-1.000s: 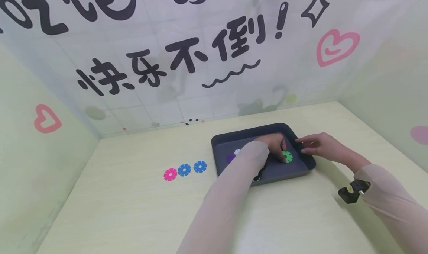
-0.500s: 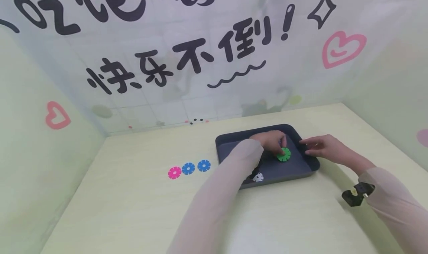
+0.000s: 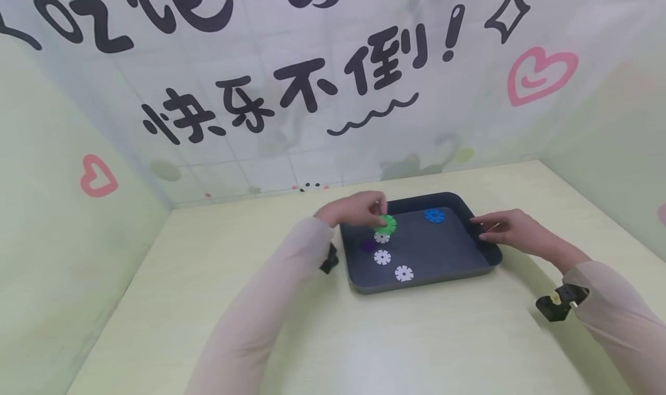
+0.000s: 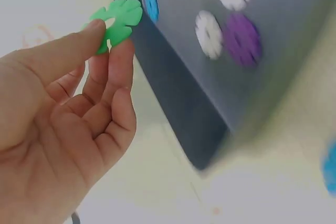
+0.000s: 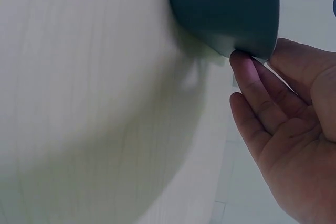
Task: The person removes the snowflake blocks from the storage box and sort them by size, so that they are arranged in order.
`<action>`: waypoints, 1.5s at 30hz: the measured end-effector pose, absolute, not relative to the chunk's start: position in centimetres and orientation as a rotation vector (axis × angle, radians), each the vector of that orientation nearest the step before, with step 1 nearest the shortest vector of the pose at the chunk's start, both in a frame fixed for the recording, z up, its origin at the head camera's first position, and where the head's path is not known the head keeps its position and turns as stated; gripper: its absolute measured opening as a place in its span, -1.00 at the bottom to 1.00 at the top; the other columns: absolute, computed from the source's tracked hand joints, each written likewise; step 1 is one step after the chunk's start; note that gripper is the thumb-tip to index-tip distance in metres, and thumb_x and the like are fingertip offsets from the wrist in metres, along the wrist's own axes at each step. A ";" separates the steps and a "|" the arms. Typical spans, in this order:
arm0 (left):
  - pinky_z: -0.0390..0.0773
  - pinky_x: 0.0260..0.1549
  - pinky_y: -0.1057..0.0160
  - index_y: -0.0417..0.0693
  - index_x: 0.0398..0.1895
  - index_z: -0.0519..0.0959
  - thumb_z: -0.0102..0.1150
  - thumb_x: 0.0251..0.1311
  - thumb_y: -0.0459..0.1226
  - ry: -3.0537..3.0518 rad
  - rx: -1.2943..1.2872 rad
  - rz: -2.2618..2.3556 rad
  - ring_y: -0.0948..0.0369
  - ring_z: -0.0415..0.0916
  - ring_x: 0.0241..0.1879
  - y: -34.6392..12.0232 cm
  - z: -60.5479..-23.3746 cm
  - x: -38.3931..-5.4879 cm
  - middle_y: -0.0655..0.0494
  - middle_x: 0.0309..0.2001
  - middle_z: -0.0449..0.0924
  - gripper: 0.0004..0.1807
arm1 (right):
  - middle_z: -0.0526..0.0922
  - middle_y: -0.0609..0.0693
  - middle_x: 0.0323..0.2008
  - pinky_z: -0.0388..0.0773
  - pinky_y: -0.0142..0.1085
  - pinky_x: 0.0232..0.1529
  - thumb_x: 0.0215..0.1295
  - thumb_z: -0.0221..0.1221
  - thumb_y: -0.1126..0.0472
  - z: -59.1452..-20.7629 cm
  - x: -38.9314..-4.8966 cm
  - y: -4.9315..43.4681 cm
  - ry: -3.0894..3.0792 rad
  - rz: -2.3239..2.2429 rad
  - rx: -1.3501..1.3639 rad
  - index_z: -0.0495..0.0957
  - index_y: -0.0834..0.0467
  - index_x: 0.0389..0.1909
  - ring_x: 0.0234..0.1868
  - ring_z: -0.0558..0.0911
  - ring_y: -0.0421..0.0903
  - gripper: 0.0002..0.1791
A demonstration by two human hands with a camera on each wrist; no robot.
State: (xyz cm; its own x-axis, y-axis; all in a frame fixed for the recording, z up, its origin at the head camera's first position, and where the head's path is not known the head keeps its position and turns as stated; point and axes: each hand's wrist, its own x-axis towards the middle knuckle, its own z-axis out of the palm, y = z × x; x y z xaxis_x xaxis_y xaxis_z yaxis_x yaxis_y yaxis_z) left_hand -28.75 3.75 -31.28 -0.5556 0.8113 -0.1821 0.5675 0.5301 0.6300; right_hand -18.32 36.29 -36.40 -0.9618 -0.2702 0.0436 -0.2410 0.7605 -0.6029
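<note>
A green snowflake disc (image 3: pixel 387 225) is pinched between the thumb and fingers of my left hand (image 3: pixel 356 210). In the left wrist view the same green disc (image 4: pixel 127 13) is held out past the fingertips, near the tray wall. My right hand (image 3: pixel 520 231) grips the right side of the dark grey tray (image 3: pixel 442 247); the right wrist view shows its thumb and fingers on the tray's edge (image 5: pixel 226 9). Inside the tray lie a blue disc (image 3: pixel 435 216), a purple disc (image 3: pixel 368 245) and white discs, one (image 3: pixel 403 273) close to the front wall.
Outside the tray, part of a blue disc (image 4: pixel 329 169) shows at the edge of the left wrist view. The pale wooden table (image 3: pixel 416 343) carries the tray and meets a printed wall (image 3: pixel 312 152) at the back. A camera mount (image 3: pixel 562 303) hangs from the right wrist.
My left hand has lifted the green disc and carried it leftward across the tray, uncovering the blue disc. The left forearm now hides the pink and blue discs on the table. My right hand stays at the tray.
</note>
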 end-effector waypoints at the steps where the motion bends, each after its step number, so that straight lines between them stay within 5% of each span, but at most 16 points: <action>1: 0.43 -0.30 0.34 -0.14 -0.27 0.37 0.18 0.14 -0.34 2.326 1.098 0.721 0.20 0.40 -0.29 2.8 -31.2 -28.8 0.04 -0.29 0.44 -0.81 | 0.61 0.18 -0.26 0.52 -0.33 -0.40 0.10 0.24 0.34 -36.4 -18.3 36.3 2.904 -0.986 -0.423 0.45 0.43 0.02 -0.33 0.63 -0.05 -0.55; 26: 0.39 -0.34 0.17 -0.19 -0.32 0.40 0.17 0.15 -0.33 2.436 0.640 0.623 0.15 0.44 -0.40 -17.3 -32.7 -27.1 0.01 -0.35 0.45 -0.85 | 0.61 0.22 -0.25 0.52 -0.34 -0.40 0.09 0.25 0.34 -36.7 -18.2 36.0 2.905 -0.986 -0.423 0.45 0.44 0.01 -0.29 0.63 0.04 -0.55; 45: 0.36 -0.36 0.22 -0.24 -0.27 0.48 0.23 0.09 -0.30 2.486 0.482 0.805 0.16 0.33 -0.39 -22.6 -37.1 -26.9 0.05 -0.40 0.43 -0.78 | 0.60 0.23 -0.25 0.52 -0.33 -0.40 0.11 0.24 0.33 -36.5 -18.2 36.0 2.911 -0.967 -0.433 0.45 0.45 0.01 -0.29 0.62 0.06 -0.56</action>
State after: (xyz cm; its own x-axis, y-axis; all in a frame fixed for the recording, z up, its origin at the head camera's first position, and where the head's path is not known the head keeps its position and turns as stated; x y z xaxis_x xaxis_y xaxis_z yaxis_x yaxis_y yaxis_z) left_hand -26.91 -22.59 -37.10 -0.8229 0.4609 -0.3323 0.1787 0.7650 0.6187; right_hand -18.15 35.96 -36.54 -0.9599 -0.2764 0.0460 -0.2490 0.7662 -0.5924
